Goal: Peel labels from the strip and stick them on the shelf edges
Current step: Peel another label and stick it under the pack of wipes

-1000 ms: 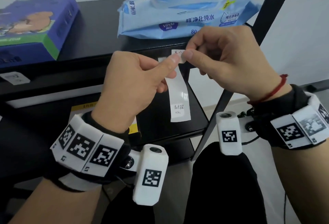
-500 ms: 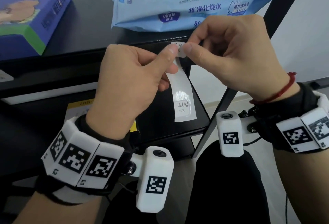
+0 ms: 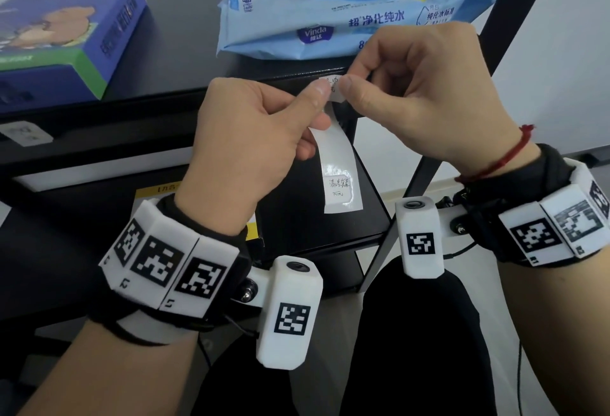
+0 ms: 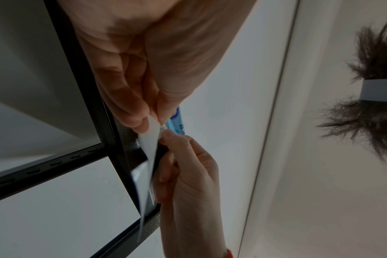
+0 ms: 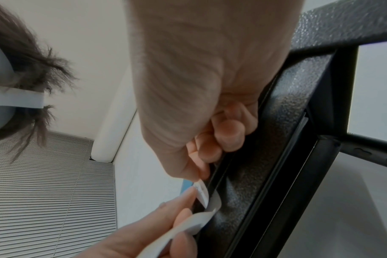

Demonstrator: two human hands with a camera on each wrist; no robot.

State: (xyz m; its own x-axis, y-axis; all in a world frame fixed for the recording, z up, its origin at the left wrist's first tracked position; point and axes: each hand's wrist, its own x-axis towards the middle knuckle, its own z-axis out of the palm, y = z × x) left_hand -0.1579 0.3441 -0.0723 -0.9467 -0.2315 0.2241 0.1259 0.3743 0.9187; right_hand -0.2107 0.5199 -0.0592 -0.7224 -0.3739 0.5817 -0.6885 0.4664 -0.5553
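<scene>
The handwriting on the label point(image 3: 334, 87) pinched between the two hands is mostly covered by the left thumb point(image 3: 313, 98) and right forefinger point(image 3: 358, 93), and what shows is too small to read. The strip point(image 3: 340, 171) passes behind the left hand point(image 3: 244, 145), so its upper stretch is hidden. The blue box point(image 3: 62, 39) is cut off by the left edge, and the small label point(image 3: 24, 133) on the shelf edge below it is blurred.

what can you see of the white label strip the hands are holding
The label strip is a narrow, glossy white backing that hangs curved below the hands, before the black shelf. One handwritten label remains near its lower end. The left hand pinches its upper part; the right hand pinches a handwritten label at the top.
</scene>
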